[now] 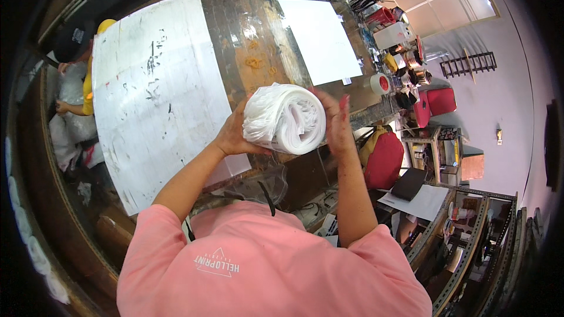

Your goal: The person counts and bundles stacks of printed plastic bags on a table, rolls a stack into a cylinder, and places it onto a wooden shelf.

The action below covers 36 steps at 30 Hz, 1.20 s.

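A thick roll of thin white plastic sheets (258,118), perhaps bags, is held up in front of me over the table's near edge. Its coiled end faces right, with a hollow in the middle, and the sheet edges on its left look ruffled. My left hand (234,132) grips it from the left, fingers partly hidden behind and beneath it. On the other side my right hand (337,126) is pressed to the coiled end, some fingers behind the roll. Reddish marks show on that hand's fingers.
A large stained white sheet (158,100) covers the table's left part. Farther right lie a white sheet (320,41) and rubber bands (252,63) on worn wood (235,12). A tape roll (379,84) stands near containers. Another person's arm (73,108) shows far left; a red chair (385,161) is right.
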Each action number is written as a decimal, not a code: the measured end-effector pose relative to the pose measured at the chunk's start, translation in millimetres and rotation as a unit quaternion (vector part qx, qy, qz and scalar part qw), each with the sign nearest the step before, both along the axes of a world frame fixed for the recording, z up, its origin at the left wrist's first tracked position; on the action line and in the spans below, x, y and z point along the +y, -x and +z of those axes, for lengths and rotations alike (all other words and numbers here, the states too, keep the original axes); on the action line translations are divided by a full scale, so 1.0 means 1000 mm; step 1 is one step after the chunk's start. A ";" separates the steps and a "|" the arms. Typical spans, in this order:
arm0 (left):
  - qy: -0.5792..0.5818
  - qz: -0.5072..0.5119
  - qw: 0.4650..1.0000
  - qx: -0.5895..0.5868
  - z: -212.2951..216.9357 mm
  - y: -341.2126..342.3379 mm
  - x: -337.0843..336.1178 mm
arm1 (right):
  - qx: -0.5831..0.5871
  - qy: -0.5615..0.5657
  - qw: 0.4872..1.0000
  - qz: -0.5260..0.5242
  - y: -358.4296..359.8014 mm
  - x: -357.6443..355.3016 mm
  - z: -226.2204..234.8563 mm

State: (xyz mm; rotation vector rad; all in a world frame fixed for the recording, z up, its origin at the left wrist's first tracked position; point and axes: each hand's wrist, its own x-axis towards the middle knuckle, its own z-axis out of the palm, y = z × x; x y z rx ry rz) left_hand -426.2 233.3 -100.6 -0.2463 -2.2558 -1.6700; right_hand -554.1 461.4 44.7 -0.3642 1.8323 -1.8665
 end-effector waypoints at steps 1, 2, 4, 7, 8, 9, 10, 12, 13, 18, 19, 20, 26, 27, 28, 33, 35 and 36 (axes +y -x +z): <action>-0.012 -0.004 1.000 -0.011 0.000 0.000 -0.001 | 0.062 -0.038 0.997 -0.008 0.005 -0.002 0.012; -0.024 -0.010 0.999 -0.023 0.000 0.000 -0.001 | 0.195 -0.140 0.971 0.001 0.000 -0.013 0.029; 0.018 -0.004 1.000 0.016 -0.002 0.001 -0.004 | 0.388 -0.331 0.860 0.033 -0.019 -0.048 0.055; 0.006 -0.016 1.000 0.003 -0.002 0.005 -0.005 | 0.469 -0.518 0.710 0.087 -0.052 -0.084 0.049; -0.008 -0.019 1.000 -0.016 -0.003 0.004 -0.006 | 0.476 -0.512 0.712 0.065 -0.053 -0.083 0.053; -0.017 -0.015 1.000 -0.013 -0.005 0.002 -0.009 | 0.485 -0.501 0.716 0.048 -0.050 -0.087 0.061; -0.026 -0.010 1.000 -0.011 -0.007 0.001 -0.011 | 0.493 -0.488 0.719 0.030 -0.048 -0.091 0.072; -0.042 -0.010 0.999 0.017 -0.008 0.002 -0.007 | 0.498 -0.470 0.728 0.040 -0.055 -0.090 0.084; -0.046 -0.016 0.999 0.006 -0.010 0.001 -0.008 | 0.493 -0.474 0.726 0.071 -0.054 -0.091 0.065; -0.049 -0.028 0.998 0.003 -0.005 0.002 -0.011 | 0.508 -0.430 0.747 0.012 -0.053 -0.089 0.086; -0.039 -0.028 0.999 -0.002 -0.004 0.001 -0.013 | 0.493 -0.458 0.739 0.042 -0.053 -0.091 0.072; -0.045 -0.051 0.998 -0.013 -0.003 0.000 -0.008 | 0.473 -0.495 0.726 0.063 -0.055 -0.086 0.054; 0.006 -0.081 0.997 -0.011 -0.005 0.006 -0.027 | 0.378 -0.546 0.737 0.126 -0.066 -0.072 0.105; -0.019 -0.088 0.996 -0.010 -0.001 0.007 -0.029 | 0.361 -0.562 0.731 0.137 -0.075 -0.071 0.104; -0.043 -0.095 0.994 -0.010 0.002 0.008 -0.030 | 0.343 -0.577 0.726 0.148 -0.083 -0.073 0.099; -0.071 -0.105 0.992 -0.011 0.001 0.013 -0.034 | 0.348 -0.605 0.712 0.078 -0.092 -0.082 0.082; -0.079 -0.105 0.991 -0.011 0.002 0.010 -0.036 | 0.338 -0.601 0.721 0.063 -0.084 -0.086 0.084; -0.078 -0.108 0.991 -0.007 0.001 0.010 -0.039 | 0.335 -0.599 0.725 0.055 -0.079 -0.087 0.085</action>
